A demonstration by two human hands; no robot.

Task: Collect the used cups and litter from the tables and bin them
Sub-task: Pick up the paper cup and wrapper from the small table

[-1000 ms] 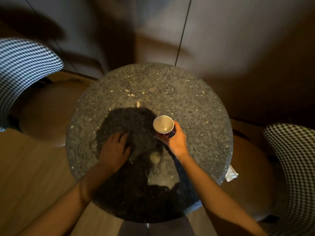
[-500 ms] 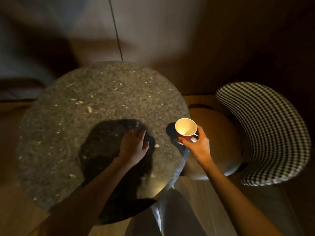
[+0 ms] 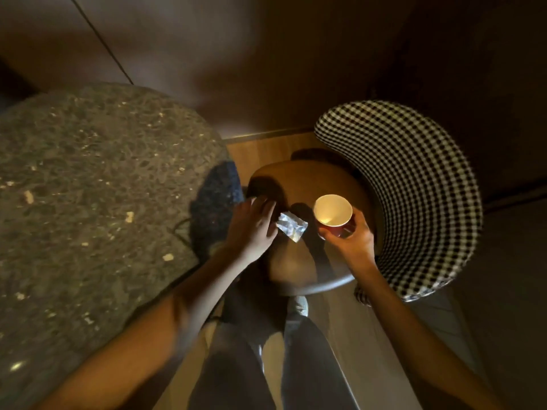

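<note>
Right hand clasps a paper cup upright; left hand, fingers spread, reaches a wrapper on the chair seat to collect it.

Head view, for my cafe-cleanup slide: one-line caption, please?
Right hand holds a red paper cup while the left hand reaches a crumpled wrapper on a chair seat.

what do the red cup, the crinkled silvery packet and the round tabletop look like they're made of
Red cup with a pale inside: probably paper, thin matte wall with a rolled rim.
Crinkled silvery packet: likely foil or metallised plastic, creased and glinting.
Round dark speckled tabletop: looks like polished stone or terrazzo, with pale chips in it.
</note>
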